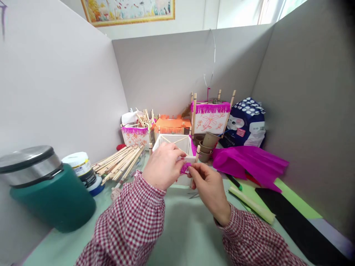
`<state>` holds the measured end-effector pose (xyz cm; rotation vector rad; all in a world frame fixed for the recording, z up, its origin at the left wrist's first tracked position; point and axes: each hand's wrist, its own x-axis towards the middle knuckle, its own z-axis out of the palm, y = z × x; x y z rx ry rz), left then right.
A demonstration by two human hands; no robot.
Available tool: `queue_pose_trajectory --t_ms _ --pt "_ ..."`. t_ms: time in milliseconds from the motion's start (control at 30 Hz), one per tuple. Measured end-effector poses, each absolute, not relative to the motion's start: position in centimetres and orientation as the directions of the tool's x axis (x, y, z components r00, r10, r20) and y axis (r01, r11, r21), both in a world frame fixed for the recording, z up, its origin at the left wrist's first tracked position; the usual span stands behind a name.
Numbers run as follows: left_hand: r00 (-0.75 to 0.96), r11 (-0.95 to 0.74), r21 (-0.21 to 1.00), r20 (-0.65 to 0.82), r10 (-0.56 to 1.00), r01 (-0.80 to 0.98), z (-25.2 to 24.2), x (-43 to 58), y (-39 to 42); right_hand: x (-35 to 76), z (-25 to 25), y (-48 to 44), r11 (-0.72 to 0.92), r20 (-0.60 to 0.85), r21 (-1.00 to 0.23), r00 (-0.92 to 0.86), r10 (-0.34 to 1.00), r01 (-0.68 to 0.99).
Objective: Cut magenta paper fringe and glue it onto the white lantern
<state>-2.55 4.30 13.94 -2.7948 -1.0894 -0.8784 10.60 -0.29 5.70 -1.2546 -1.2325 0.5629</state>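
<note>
A small white box frame with wooden sticks, a paper lantern [184,180], stands in front of me. My left hand [165,166] reaches over its near left side, fingers pinched on a strip of magenta fringed paper [184,169]. Thumb and forefinger of my right hand [208,183] pinch the right part of the same strip, close to the lantern's near right corner post. Magenta fringe also shows along the lantern's right side. My left hand hides much of the lantern's front.
Bundled wooden sticks [120,160], a white-lidded jar [80,168] and a green container [52,192] are on the left. Finished-looking lanterns [210,123] stand behind. Small brown pots [206,147], magenta paper [249,160], a patterned bag [244,123] and a black strip [294,221] lie right.
</note>
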Motion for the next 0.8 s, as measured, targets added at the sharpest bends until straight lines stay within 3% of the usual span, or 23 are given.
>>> queue_pose_trajectory --t_ms 200,367,800 --pt "0.651 -0.76 0.109 0.449 0.612 0.64 14.2 -1.6 4.9 10.8 6.4 -0.2 0.343 0.494 -0.837 0.323 0.807 0.426" --pt "0.637 -0.743 0.101 0.448 0.628 0.662 14.3 -1.0 5.4 11.0 6.5 0.0 0.347 0.505 -0.83 0.324 0.8 0.437" --pt "0.613 -0.748 0.294 0.436 0.659 0.595 14.3 0.3 7.0 13.3 5.9 0.7 0.294 0.487 -0.84 0.394 0.779 0.456"
